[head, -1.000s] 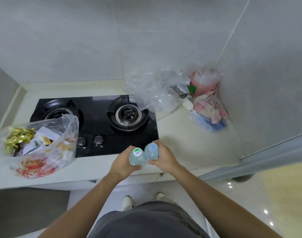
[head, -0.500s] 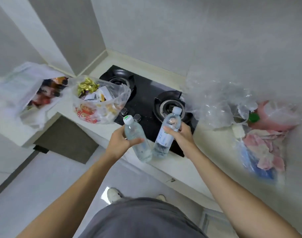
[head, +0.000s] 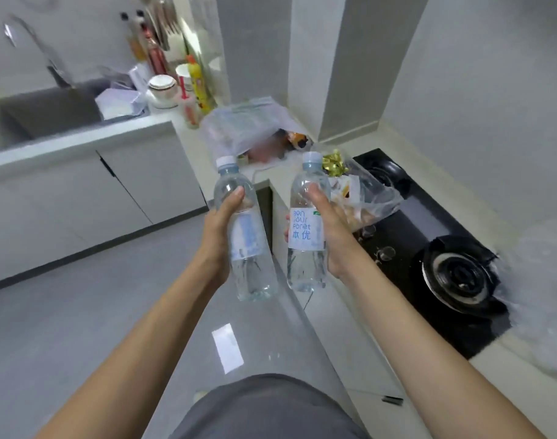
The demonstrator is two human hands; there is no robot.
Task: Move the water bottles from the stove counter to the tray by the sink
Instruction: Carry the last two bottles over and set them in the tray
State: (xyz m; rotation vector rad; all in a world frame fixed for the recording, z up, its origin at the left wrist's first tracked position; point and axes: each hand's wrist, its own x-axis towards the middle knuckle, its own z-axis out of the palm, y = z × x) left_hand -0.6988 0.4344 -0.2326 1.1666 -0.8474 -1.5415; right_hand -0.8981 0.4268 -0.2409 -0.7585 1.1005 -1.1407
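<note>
My left hand (head: 218, 229) grips a clear water bottle (head: 248, 248) with a white cap, held upright over the floor. My right hand (head: 329, 229) grips a second clear bottle (head: 305, 236) with a pale blue cap and a blue-lettered label. Both bottles are in the air, side by side and apart, off the stove counter (head: 327, 315). Far left, the dark sink (head: 46, 114) shows with a white tray-like thing (head: 120, 104) at its right edge; it is blurred.
The black gas stove (head: 429, 248) lies to the right. A clear bag of snacks (head: 362, 198) sits at its near corner, and another plastic bag (head: 248, 128) lies beyond. Bowls (head: 163, 88), cups and sauce bottles (head: 198, 83) crowd the counter beside the sink. Grey floor lies below.
The view has swung left from the stove toward the sink. Both bottles have lifted off the stove counter and now hang over the floor in my hands.
</note>
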